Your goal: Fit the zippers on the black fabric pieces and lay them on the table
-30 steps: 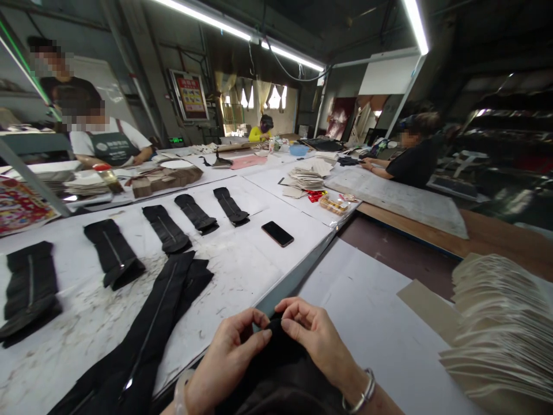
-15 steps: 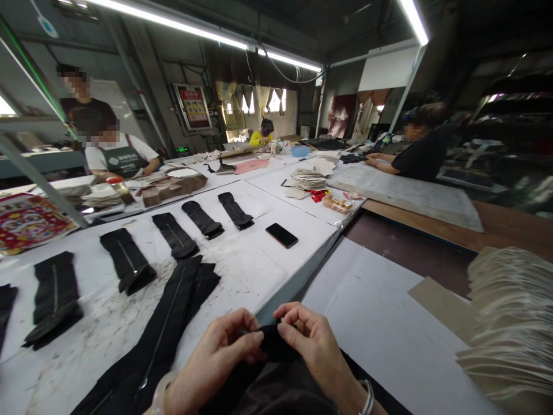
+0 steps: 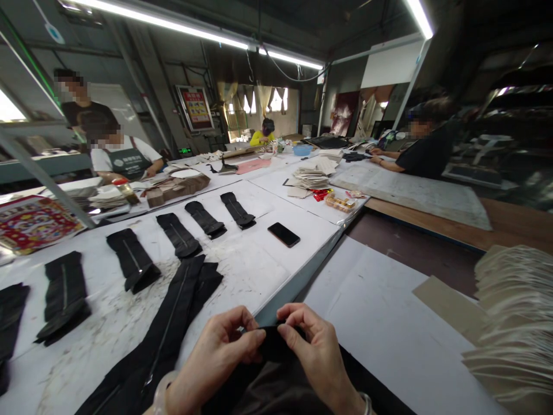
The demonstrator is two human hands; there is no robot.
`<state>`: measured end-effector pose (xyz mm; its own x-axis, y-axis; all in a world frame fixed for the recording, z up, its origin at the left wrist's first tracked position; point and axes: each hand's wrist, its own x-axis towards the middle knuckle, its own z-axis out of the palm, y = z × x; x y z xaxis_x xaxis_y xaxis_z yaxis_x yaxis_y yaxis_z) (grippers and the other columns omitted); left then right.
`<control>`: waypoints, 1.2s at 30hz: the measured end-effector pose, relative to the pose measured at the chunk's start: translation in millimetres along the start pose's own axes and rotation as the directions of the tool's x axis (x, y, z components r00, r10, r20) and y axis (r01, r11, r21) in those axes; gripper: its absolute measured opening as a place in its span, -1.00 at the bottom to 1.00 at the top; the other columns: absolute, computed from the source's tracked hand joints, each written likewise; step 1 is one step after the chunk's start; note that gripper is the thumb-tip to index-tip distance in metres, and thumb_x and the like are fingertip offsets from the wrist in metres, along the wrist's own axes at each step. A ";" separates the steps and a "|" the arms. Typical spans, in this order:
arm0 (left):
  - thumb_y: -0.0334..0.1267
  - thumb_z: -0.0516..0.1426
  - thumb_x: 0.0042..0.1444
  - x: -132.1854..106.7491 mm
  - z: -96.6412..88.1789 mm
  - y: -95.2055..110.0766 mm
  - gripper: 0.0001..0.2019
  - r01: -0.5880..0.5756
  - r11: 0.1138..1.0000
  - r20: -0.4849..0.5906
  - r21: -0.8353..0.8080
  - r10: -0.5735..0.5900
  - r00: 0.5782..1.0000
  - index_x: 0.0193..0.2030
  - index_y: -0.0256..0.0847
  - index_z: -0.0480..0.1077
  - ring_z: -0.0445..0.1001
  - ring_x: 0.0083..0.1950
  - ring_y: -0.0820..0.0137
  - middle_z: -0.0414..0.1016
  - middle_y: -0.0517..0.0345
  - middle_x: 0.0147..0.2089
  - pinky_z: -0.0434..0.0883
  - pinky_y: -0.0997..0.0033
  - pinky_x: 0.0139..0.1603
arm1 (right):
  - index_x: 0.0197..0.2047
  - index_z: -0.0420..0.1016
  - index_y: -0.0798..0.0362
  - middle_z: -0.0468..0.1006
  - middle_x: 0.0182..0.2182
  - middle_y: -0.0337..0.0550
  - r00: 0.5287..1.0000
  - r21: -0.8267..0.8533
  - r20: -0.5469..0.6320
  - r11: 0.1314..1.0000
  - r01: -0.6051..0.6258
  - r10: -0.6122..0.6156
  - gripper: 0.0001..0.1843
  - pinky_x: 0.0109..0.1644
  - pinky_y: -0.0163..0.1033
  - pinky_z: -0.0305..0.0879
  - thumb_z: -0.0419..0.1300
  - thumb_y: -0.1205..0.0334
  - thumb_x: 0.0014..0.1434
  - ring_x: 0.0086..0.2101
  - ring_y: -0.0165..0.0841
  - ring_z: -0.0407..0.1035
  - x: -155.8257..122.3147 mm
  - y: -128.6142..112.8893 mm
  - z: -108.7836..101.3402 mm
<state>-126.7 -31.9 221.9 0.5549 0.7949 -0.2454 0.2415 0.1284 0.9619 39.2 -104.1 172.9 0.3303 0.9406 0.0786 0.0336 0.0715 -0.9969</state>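
Observation:
Between my hands a piece of black fabric [image 3: 275, 344] is stretched by its upper edge, its lower part merging with dark cloth in my lap. My left hand [image 3: 228, 343] pinches the edge with thumb and fingers. On the other side my right hand [image 3: 311, 337] pinches the same edge; its fingertips are partly hidden. To the left, a pile of black zippered boot uppers [image 3: 162, 334] lies along the table edge. Beyond it, several short black zippered pieces, one of them a boot upper [image 3: 132, 259], lie in a slanting row.
A phone [image 3: 284, 234] lies on the white table [image 3: 259, 265]. At right are a fanned stack of beige sheets [image 3: 510, 328] and a brown sheet [image 3: 449, 305]. Farther back are a clear food box [image 3: 340, 202] and paper stacks [image 3: 311, 177]. Several people sit or stand around the tables.
The view has shifted slightly, so the table things sit a little farther right. Both hands keep their pinch on the black fabric, with only small finger movement.

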 end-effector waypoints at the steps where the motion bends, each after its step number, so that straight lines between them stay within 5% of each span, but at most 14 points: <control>1: -0.07 0.28 -0.01 -0.1 0.2 0.2 -0.70 0.000 1.000 0.000 0.008 0.000 1.000 -0.48 -0.24 0.35 0.46 -0.55 0.41 0.46 0.20 -0.60 0.33 0.53 -0.51 | -0.46 0.41 0.05 0.56 -0.20 -0.03 1.000 -0.013 -0.009 1.000 0.004 -0.005 -0.82 -0.05 -0.17 0.29 0.25 0.17 0.11 -0.15 -0.19 0.44 -0.2 0.1 -0.1; 10: -0.12 0.20 0.05 -0.6 1.8 0.6 -0.77 -0.010 0.986 -0.007 0.165 0.012 1.000 -0.45 -0.22 0.35 0.37 -0.58 0.43 0.52 0.13 -0.60 0.20 0.52 -0.55 | -0.48 0.36 0.04 0.56 -0.24 -0.09 0.997 -0.115 -0.051 0.992 0.056 -0.062 -0.81 -0.06 -0.19 0.30 0.25 0.22 0.12 -0.19 -0.24 0.44 1.1 -0.2 1.2; 14: -0.09 0.19 0.06 0.8 -0.8 3.9 -0.77 -0.006 0.981 -0.022 0.193 0.010 1.000 -0.43 -0.22 0.37 0.33 -0.60 0.43 0.51 0.15 -0.62 0.16 0.52 -0.57 | -0.30 0.41 0.02 0.55 -0.23 -0.10 0.996 0.031 -0.073 0.998 0.053 -0.050 -0.80 0.01 -0.14 0.31 0.31 0.14 0.10 -0.17 -0.23 0.44 0.8 9.1 0.4; 19: -0.04 0.21 0.05 4.9 -6.8 18.1 -0.72 -0.011 0.989 -0.021 0.148 0.014 1.000 -0.45 -0.22 0.36 0.35 -0.59 0.44 0.49 0.15 -0.63 0.21 0.53 -0.56 | 0.11 0.36 -0.01 0.46 0.08 0.10 0.999 0.381 0.035 0.924 -0.024 0.011 -0.18 0.13 0.00 0.28 0.38 -0.29 -0.12 0.08 -0.03 0.35 -7.3 32.9 4.2; 22: -0.05 0.25 -0.01 9.5 -6.4 36.1 -0.71 -0.026 0.998 0.022 0.061 0.025 0.999 -0.48 -0.24 0.35 0.39 -0.59 0.44 0.45 0.18 -0.64 0.23 0.54 -0.57 | 0.15 0.34 -0.05 0.48 0.08 0.06 0.995 0.513 0.097 0.855 -0.074 0.028 0.00 0.13 0.03 0.29 0.46 -0.31 -0.32 0.08 0.01 0.36 -9.4 35.8 16.8; 26: -0.10 0.28 -0.05 16.6 -3.4 71.2 -0.74 -0.090 0.994 0.047 -0.061 0.092 0.995 -0.49 -0.25 0.38 0.42 -0.58 0.44 0.41 0.21 -0.64 0.25 0.56 -0.58 | -0.05 0.53 -0.03 0.58 -0.17 -0.11 0.985 0.556 0.173 0.825 -0.100 0.003 -0.29 0.07 -0.05 0.32 0.50 -0.15 -0.26 -0.07 -0.07 0.41 -3.6 18.0 38.5; 29: -0.12 0.28 -0.04 20.9 -7.5 99.5 -0.76 -0.166 0.979 0.005 -0.115 0.168 0.986 -0.46 -0.24 0.39 0.43 -0.57 0.44 0.43 0.21 -0.62 0.26 0.57 -0.58 | -0.38 0.56 0.05 0.47 -0.47 -0.22 0.995 0.489 0.083 0.868 -0.086 0.052 -0.61 -0.20 -0.18 0.33 0.43 -0.09 -0.11 -0.36 -0.27 0.33 9.3 5.7 43.3; 33: -0.10 0.27 0.01 24.5 -28.9 118.5 -0.76 -0.307 0.951 -0.062 -0.040 0.305 0.950 -0.32 -0.20 0.37 0.12 -0.71 0.61 0.28 0.38 -0.68 0.03 0.64 -0.69 | -0.54 0.44 0.08 0.29 -0.60 -0.31 0.998 0.249 -0.055 0.968 -0.026 0.041 -0.67 -0.42 -0.28 0.10 0.34 0.00 -0.02 -0.51 -0.42 0.09 30.6 -7.8 20.3; 36: -0.05 0.23 0.11 27.3 -48.0 106.0 -0.65 -0.415 0.882 -0.146 0.224 0.452 0.880 -0.02 -0.13 0.36 0.29 -0.55 0.53 0.52 0.22 -0.35 0.20 0.60 -0.57 | -0.54 0.41 0.08 0.28 -0.61 -0.32 1.000 -0.038 -0.001 0.999 -0.013 0.013 -0.75 -0.46 -0.30 0.02 0.27 0.12 0.04 -0.52 -0.44 0.08 34.7 -17.8 -6.1</control>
<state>-124.2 32.0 322.9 0.4810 0.8443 0.2361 0.1610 -0.3498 0.9229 55.8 -74.8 193.4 0.3313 0.9412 0.0656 0.0652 0.0465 -0.9968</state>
